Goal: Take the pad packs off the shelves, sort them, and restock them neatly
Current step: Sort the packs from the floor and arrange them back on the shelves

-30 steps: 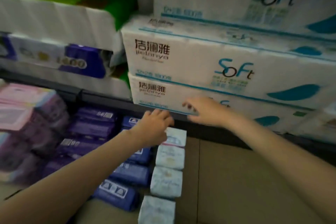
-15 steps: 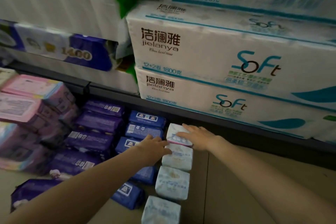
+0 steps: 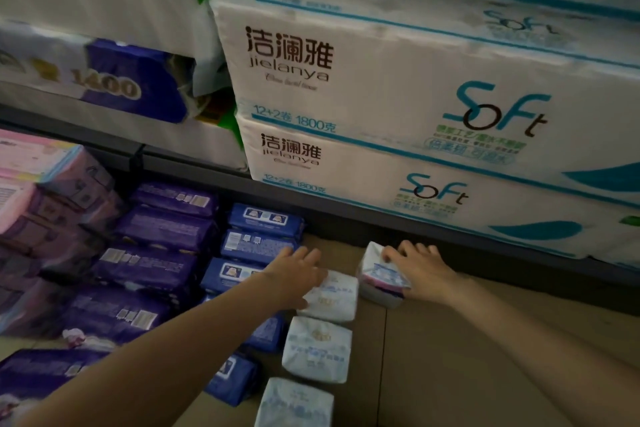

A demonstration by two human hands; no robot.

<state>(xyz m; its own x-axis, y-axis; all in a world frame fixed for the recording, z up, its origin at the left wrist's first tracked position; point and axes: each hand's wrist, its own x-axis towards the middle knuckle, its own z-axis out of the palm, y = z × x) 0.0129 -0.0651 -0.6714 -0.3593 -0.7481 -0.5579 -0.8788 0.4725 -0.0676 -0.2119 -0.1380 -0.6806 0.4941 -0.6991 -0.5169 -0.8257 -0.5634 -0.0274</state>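
The right hand [image 3: 420, 270] grips a white pad pack [image 3: 381, 274] tilted on the tan floor [image 3: 485, 357], just in front of the dark shelf edge [image 3: 346, 218] under the big white tissue bales [image 3: 381, 80]. The left hand [image 3: 294, 274] lies flat with straight fingers on the top white pack [image 3: 334, 298] of a row of three. Blue packs [image 3: 259, 236] and purple packs [image 3: 162, 236] lie in rows to the left.

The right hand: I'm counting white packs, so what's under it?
The right hand grips one white pad pack, tilted on the tan floor. Its far side is covered.
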